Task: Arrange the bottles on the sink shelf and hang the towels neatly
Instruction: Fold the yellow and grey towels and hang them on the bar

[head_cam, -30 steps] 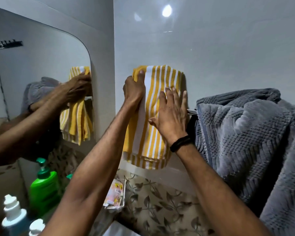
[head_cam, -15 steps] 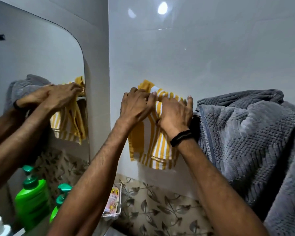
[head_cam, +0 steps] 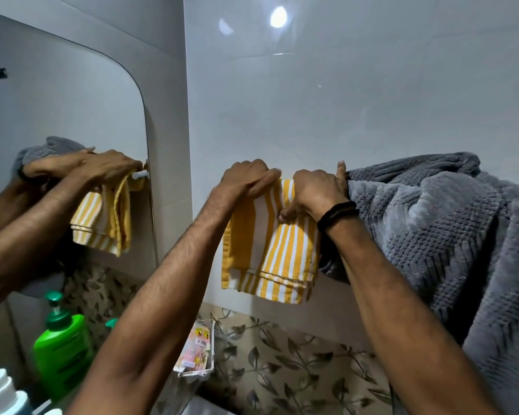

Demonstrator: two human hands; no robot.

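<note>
Towel gripped by left hand, right hand, packet print illegible

We've got one view — head-worn wide-angle, facing the tiled wall nearly square-on and close in: both forearms run from the bottom edge up to the striped towel at mid-frame. The mirror sits oblique at frame left — it gives us a second, reflected side angle on that same towel and forearms.
</note>
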